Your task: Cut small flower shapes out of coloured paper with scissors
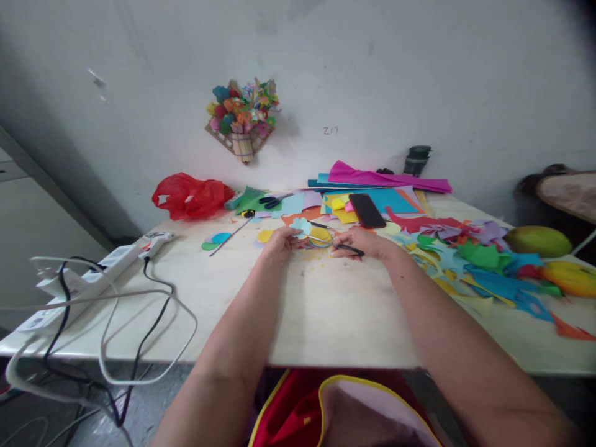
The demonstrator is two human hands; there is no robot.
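My left hand (pixel 279 239) rests on the white table (pixel 326 310) with fingers pinched on a light blue flower-shaped paper cutout (pixel 302 226). My right hand (pixel 361 241) is closed around black-handled scissors (pixel 348 249), whose blades point left toward the cutout. A yellow paper circle (pixel 320 236) lies between the hands, with small yellow scraps scattered in front of it.
Coloured paper sheets and cuttings (pixel 479 257) cover the table's right and back. A black phone (pixel 367 210), another pair of scissors (pixel 274 200), a red plastic bag (pixel 190 195), power strips with cables (pixel 93 273), two mangoes (pixel 540 241) and a wall paper-flower bouquet (pixel 243 115) are around.
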